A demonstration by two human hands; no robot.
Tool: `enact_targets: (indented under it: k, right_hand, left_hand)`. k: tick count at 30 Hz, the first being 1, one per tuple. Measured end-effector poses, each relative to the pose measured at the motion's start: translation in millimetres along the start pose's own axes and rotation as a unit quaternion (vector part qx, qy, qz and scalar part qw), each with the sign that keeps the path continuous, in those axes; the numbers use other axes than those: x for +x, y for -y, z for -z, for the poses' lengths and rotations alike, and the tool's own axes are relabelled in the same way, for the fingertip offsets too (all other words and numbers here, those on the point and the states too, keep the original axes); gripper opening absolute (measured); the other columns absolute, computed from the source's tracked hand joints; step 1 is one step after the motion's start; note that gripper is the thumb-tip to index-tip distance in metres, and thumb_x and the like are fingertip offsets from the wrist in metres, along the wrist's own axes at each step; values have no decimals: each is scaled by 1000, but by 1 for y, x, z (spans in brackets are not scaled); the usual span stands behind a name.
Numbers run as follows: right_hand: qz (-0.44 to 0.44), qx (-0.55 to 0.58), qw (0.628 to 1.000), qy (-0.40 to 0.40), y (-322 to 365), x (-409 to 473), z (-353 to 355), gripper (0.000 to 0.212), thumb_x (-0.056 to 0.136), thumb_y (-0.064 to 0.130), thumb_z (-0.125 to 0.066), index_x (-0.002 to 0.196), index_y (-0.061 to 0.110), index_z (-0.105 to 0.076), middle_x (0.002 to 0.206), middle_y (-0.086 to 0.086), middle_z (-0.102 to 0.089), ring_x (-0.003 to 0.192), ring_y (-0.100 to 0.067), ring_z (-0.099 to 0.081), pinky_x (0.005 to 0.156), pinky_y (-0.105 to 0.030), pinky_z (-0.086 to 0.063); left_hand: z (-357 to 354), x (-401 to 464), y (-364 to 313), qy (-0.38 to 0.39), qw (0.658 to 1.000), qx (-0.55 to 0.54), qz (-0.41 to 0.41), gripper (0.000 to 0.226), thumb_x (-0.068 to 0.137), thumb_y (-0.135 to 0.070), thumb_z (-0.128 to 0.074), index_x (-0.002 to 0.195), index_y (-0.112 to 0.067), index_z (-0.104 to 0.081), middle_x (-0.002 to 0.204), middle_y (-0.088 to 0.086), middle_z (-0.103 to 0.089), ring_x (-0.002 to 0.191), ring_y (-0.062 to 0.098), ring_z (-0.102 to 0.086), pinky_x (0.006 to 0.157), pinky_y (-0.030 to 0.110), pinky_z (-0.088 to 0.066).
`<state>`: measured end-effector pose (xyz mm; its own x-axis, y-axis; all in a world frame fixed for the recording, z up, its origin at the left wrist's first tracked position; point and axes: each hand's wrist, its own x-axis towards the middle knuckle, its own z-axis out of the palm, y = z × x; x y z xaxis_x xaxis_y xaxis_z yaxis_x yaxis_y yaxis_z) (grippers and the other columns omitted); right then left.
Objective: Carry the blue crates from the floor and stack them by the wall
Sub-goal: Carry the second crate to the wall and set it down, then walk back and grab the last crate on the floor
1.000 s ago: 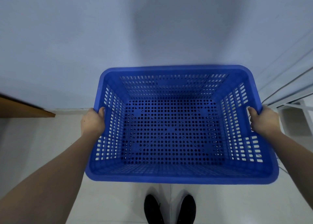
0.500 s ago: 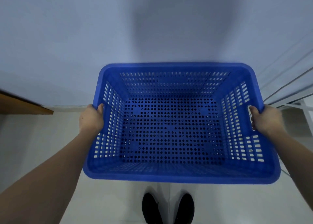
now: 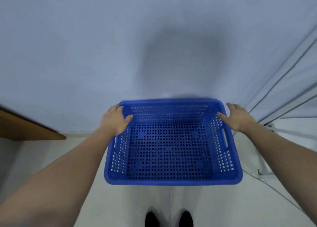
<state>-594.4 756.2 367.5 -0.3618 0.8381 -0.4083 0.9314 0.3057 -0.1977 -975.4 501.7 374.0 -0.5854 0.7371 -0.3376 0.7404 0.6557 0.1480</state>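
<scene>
One empty blue perforated crate (image 3: 171, 181) sits low on the pale floor, its far rim against the grey-blue wall (image 3: 85, 55). Slot handles show in both side walls. My left hand (image 3: 115, 119) lies over the crate's far left corner, thumb inside the rim and fingers spread. At the far right corner my right hand (image 3: 237, 117) rests on the rim with its thumb inside and its fingers stretched out. Neither hand is in a slot handle. No other crate is in view.
A brown wooden edge (image 3: 25, 129) juts in from the left at floor level. White metal frame bars and thin lines (image 3: 262, 166) run along the right, close to the crate's right side. My dark shoes (image 3: 169, 219) stand just behind the crate.
The crate has gone down from carrying height to the floor by the wall. Both hands left the side handles and moved forward onto the far corners, fingers now spread.
</scene>
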Motion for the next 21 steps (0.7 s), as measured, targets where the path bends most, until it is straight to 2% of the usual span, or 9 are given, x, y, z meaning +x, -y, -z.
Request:
enact_targets:
  k: [5,12,17,21]
  right_hand:
    - [87,-25,995,-36,64,-52,140,88,92,70,-38,158,14,-20,163,-14,-25,149,-31,-23,121,-43,-21]
    - [153,-28,977,-148,115,-151,318,86,90,71,-38,158,22,-20,164,-8,-23,150,-28,-22,121,-45,-21]
    - [140,-89,964,-207,123,-220,376,85,92,70,-33,159,21,-18,164,-11,-22,150,-28,-20,121,-43,-20]
    - [125,-105,961,-223,129,-271,384,83,92,69,-31,158,20,-18,163,-11,-25,150,-29,-20,120,-44,-21]
  left_hand:
    - [138,-44,-82,-25,997,31,-63,82,97,-67,-33,160,-15,-20,169,6,-9,154,25,-14,123,41,-17]
    - [307,-126,-173,-112,984,-1,-141,84,93,-70,-38,159,-19,-26,169,1,-12,153,23,-19,121,43,-22]
    - [377,-176,-191,-161,972,19,-172,85,93,-71,-36,159,-20,-23,169,2,-11,154,23,-17,122,43,-21]
    - [396,-209,-190,-174,963,32,-201,84,93,-71,-36,159,-20,-23,168,2,-13,154,23,-17,121,43,-21]
